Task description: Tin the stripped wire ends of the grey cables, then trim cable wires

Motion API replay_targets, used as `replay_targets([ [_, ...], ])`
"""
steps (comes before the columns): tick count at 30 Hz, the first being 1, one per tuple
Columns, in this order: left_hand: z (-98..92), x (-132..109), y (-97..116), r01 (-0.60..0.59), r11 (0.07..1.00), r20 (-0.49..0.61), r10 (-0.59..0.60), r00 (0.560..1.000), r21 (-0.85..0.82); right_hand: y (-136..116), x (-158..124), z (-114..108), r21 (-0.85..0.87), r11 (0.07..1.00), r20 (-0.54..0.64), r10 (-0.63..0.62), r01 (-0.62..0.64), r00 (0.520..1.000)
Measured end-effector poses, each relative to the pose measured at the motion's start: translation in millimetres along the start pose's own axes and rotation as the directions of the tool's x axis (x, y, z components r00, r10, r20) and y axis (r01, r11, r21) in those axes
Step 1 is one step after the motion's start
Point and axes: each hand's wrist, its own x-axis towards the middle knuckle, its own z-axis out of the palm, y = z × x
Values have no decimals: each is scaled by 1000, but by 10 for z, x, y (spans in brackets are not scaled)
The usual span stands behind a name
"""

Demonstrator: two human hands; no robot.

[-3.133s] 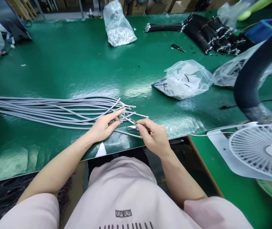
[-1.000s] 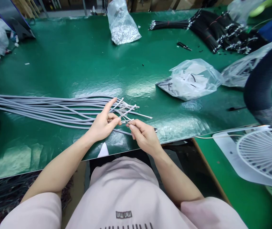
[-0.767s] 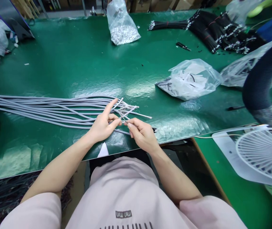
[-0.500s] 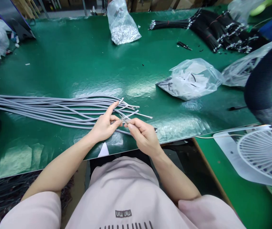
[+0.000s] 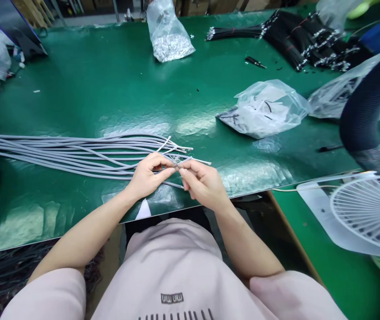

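A bundle of grey cables [image 5: 86, 153] lies across the green table from the left, with frayed whitish ends [image 5: 185, 149] just beyond my hands. My left hand [image 5: 150, 174] pinches one cable's stripped end between thumb and forefinger. Close against it, my right hand [image 5: 204, 181] grips the same stripped cable end [image 5: 177, 163] with thumb and fingertips. The fine strands there are partly hidden by my fingers. Another grey cable [image 5: 174, 184] passes beneath both hands.
A clear bag of small shiny parts [image 5: 171, 46] stands at the back. Bundled black cables [image 5: 290, 38] lie at the back right, near a black pen-like tool [image 5: 255, 62]. Another plastic bag [image 5: 266, 111], a black hose [image 5: 363, 106] and a white fan [image 5: 370, 213] are on the right.
My left forefinger, stretched out before, has curled down onto the cable end. My right fingers have drawn in closer to the left ones.
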Motion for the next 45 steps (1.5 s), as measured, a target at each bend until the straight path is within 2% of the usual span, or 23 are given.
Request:
replay_targets([
  [4, -8, 11, 0, 155, 968, -28, -164, 986, -199, 37, -21, -7, -143, 990, 4, -14, 14, 1000],
  [7, -26, 28, 6, 278, 880, -5, -303, 953, -384, 31, -87, -39, -214, 977, 20, -15, 19, 1000],
  [9, -31, 38, 14, 319, 833, 35, -341, 940, -453, -8, -149, -73, -213, 977, 22, -14, 18, 1000],
  [15, -10, 42, 28, 339, 820, 96, -334, 938, -462, -121, -217, -124, -196, 980, -40, -43, 34, 998],
  [20, 0, 23, 15, 323, 837, 93, -315, 944, -443, -64, -147, -91, -200, 979, -21, -55, 49, 998],
  [27, 21, -5, -56, 304, 880, 81, -295, 952, -365, -32, -144, -47, -201, 976, -55, -97, 84, 994],
  [35, -10, -4, -15, 303, 878, 133, -273, 953, -371, 78, -78, 31, -341, 936, -201, -163, 87, 966],
  [37, -17, 11, -11, 333, 853, 144, -300, 943, -402, 85, -78, -12, -333, 941, -182, -133, 66, 974],
  [42, -15, 37, -18, 384, 815, 132, -364, 922, -434, -14, -194, -162, -292, 955, 5, -58, 57, 998],
  [45, -6, 37, -6, 377, 821, 138, -353, 925, -429, -55, -242, -180, -252, 966, 29, -57, 62, 998],
])
